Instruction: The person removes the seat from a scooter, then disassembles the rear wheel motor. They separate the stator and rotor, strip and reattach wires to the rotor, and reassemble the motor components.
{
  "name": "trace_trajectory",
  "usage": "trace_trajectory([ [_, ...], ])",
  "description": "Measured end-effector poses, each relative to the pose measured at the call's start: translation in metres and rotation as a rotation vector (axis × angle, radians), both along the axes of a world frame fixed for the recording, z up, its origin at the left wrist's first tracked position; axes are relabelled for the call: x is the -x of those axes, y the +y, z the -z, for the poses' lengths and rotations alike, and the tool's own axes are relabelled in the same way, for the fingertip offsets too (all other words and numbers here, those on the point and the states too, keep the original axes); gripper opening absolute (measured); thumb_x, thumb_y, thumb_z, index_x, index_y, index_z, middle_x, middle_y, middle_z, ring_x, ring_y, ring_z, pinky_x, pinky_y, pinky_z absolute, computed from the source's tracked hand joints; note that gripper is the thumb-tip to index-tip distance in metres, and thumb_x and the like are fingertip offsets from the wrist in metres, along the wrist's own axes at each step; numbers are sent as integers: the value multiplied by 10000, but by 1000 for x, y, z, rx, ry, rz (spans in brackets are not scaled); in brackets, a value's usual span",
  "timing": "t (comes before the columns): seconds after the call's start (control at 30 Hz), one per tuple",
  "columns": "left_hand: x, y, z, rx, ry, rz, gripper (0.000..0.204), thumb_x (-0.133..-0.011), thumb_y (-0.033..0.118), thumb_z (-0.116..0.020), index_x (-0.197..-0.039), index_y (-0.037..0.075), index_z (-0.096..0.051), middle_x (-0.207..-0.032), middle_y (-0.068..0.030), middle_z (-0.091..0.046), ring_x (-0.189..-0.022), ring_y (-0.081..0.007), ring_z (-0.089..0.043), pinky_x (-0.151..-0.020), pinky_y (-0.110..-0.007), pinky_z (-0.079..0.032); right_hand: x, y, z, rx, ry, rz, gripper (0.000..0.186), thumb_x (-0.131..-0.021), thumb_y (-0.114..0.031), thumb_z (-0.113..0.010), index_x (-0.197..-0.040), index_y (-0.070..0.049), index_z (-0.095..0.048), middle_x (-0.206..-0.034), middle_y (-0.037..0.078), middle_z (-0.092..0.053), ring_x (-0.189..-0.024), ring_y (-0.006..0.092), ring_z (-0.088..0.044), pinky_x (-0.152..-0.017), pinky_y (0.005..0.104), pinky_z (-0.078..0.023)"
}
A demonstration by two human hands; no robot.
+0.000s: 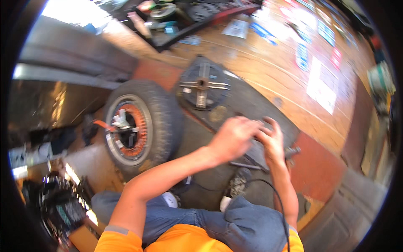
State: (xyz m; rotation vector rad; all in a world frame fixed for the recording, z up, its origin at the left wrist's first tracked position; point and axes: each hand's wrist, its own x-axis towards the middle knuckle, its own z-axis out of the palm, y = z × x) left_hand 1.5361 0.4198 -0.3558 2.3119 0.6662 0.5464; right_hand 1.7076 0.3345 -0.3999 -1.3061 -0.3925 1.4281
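My left hand (236, 138) and my right hand (272, 140) meet in front of me, above the dark mat. The fingers of both are bent together at the tips, with motion blur over them. Whatever they pinch between them is too small or hidden to make out. To the left of my hands a wheel with a black tyre (164, 111) stands upright, a ring of copper windings (145, 126) inside its rim. Beyond my hands lies a dark, many-sided plate (191, 93) with silver bars crossing at a central hub. A metal fitting (292, 151) shows beside my right wrist.
The dark mat (277, 110) lies on a floor with reddish strips (323, 170). Papers and stickers (322, 86) cover the wooden boards farther off. A tray of tools and parts (168, 42) stands at the back. A black cable (279, 195) runs along my right forearm.
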Motion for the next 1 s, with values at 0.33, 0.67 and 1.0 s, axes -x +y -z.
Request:
trace_trajectory([
  [0.33,160,17,-124,27,203,176,243,-898,265,-710,-1047,74,-696,-724,-85,-628,-648,-265,-646,-607,-382,-527,-17,4,83,-134,-1337,-420,374,-806,-135,-715,-1144,-6,-623,-908,192,-694,-956,381,-650,-863,472,-483],
  [0.67,447,-25,-110,745,-100,-1382,793,-917,519,-671,-1451,-1,-400,-1409,-186,-491,-1295,-290,-476,-1050,-460,-438,45,132,-3,-168,-899,-710,578,-918,-268,-681,-1408,-35,-482,-1028,156,-663,-889,233,-659,-726,355,-531],
  [1.0,452,-84,-15,-197,51,-981,704,-846,589,-697,-1263,39,-557,-1232,-171,-556,-1151,-340,-542,-1010,-485,-416,211,147,-49,259,-96,-946,931,-924,-683,-523,-1572,-123,-158,-1440,210,-484,-1120,353,-631,-908,527,-532],
])
